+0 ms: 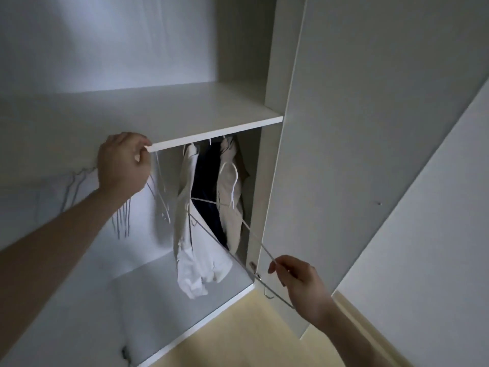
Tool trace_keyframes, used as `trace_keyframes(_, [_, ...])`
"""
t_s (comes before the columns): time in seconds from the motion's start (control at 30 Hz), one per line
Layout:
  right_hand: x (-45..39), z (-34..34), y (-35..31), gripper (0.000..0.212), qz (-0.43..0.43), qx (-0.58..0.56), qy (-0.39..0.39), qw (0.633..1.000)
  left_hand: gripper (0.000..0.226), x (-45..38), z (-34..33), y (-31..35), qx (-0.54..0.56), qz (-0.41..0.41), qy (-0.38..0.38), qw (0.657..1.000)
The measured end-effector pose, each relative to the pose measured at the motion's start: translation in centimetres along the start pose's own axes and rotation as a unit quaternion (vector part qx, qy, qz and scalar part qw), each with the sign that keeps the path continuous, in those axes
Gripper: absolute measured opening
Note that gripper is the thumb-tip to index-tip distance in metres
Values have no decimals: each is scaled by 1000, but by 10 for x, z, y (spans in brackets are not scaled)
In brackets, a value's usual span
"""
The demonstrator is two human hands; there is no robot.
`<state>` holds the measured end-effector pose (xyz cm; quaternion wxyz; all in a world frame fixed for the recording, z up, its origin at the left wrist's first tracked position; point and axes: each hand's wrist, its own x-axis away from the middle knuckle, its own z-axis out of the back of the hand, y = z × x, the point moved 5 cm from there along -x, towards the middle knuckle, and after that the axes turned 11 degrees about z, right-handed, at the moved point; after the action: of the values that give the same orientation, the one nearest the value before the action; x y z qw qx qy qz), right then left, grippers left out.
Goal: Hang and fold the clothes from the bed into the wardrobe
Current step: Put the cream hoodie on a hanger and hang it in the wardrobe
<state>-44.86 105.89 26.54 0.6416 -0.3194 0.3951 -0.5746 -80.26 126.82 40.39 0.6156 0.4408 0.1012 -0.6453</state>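
Observation:
The white wardrobe (185, 112) stands open before me. Under its shelf hang a white garment (190, 234), a dark navy one (206, 176) and a beige one (229, 207). My right hand (293, 279) pinches the end of an empty white wire hanger (225, 205), which stretches out of the wardrobe toward me across the garments. My left hand (123, 162) is raised to the shelf's front edge and grips the tops of several empty white hangers (161, 194) hanging there.
The open wardrobe door (344, 128) stands at the right, close beside my right hand, with a hinge (254, 266) on the side panel. The wardrobe's pale floor panel (158, 300) lies below the clothes. Light wooden flooring (251, 335) and a white wall (436, 234) are at the lower right.

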Motion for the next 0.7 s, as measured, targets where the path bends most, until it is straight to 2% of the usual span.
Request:
trace_keyframes(0.1, [61,32,2,27,-32,15,44,998,24,54,-21,53,68,-62,-48,995])
trace_keyframes(0.17, [103,55,5,26,-48,35,81,995,32,94,-37,90,125,-74,-134,980])
trace_keyframes(0.27, [164,92,5,28,-67,68,132,987,50,155,-60,131,191,-33,-285,939])
trace_keyframes(0.33, [215,120,7,28,-93,95,165,977,45,199,-72,160,210,-16,-367,906])
trace_keyframes(0.43, [293,155,10,27,-118,133,205,962,19,262,-80,201,244,20,-464,851])
trace_keyframes(0.5, [353,178,16,26,-138,150,234,951,24,305,-72,235,267,33,-506,820])
trace_keyframes(0.7, [594,230,59,25,-249,165,314,901,19,477,-13,377,278,-88,-560,776])
